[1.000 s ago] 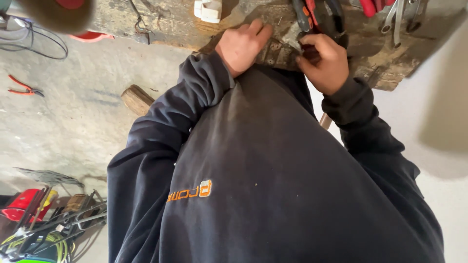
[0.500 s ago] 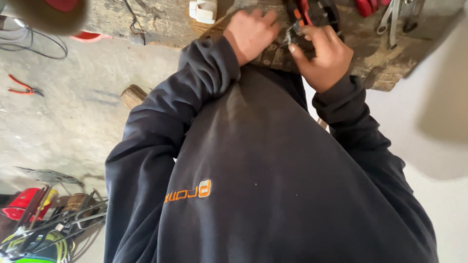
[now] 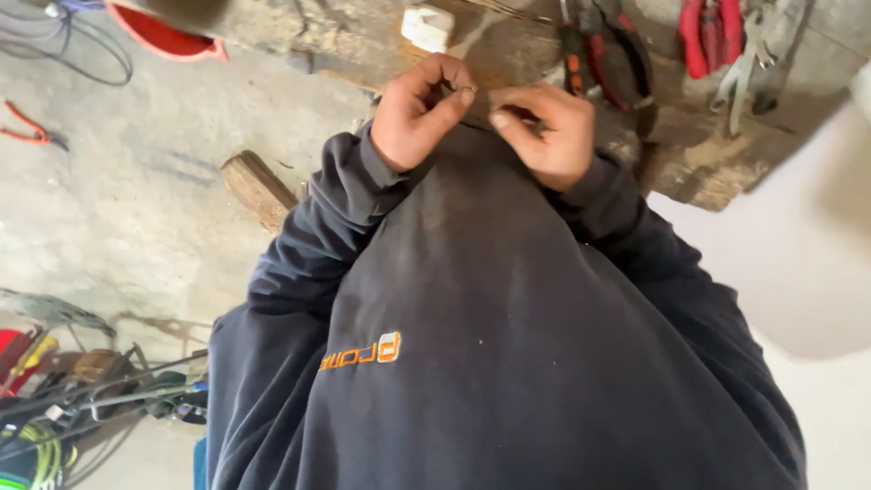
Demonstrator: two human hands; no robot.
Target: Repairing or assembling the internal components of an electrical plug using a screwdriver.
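So here we've got both hands up at the edge of the worn workbench (image 3: 363,41). The left hand (image 3: 419,116) and the right hand (image 3: 544,134) are pinched in tight, fingertips nearly touching, on a small thin piece (image 3: 474,90) held between them just over the bench edge. It's too tiny for us to say what it is, maybe a bit of wire. As for progress, we'd guess we're mid-fiddle: the piece is still in our fingers and not set down anywhere, and we can't see anything finished. None of the tools are in hand. The black-and-red pliers (image 3: 606,56) and the red-handled tools (image 3: 712,38) lie on the bench just beyond our fingers, near a white block (image 3: 428,25). A wood offcut (image 3: 259,189) sits on the floor to our left.
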